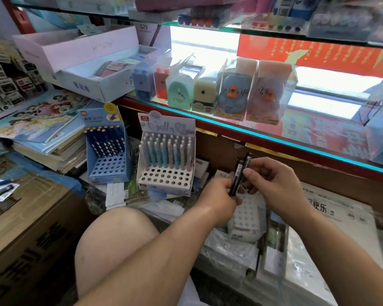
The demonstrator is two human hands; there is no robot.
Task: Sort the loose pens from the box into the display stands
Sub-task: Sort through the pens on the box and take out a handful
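My left hand [219, 195] grips the lower ends of two or three black pens [239, 171] with white barcode labels. My right hand [272, 184] pinches the same bunch near its upper part. Under both hands lies a white stand [248, 208] with rows of holes, partly hidden. To the left stand two display stands: a blue one [108, 146] with dark blue dotted pens in its back rows, and a white one [166, 155] holding several pastel pens, front holes free.
A glass shelf [252, 133] with boxed duck and animal sharpeners runs above the hands. Stacked books lie at left, a cardboard carton [20, 217] at lower left, plastic-wrapped packs at lower right. My bare knee [111, 244] is in front.
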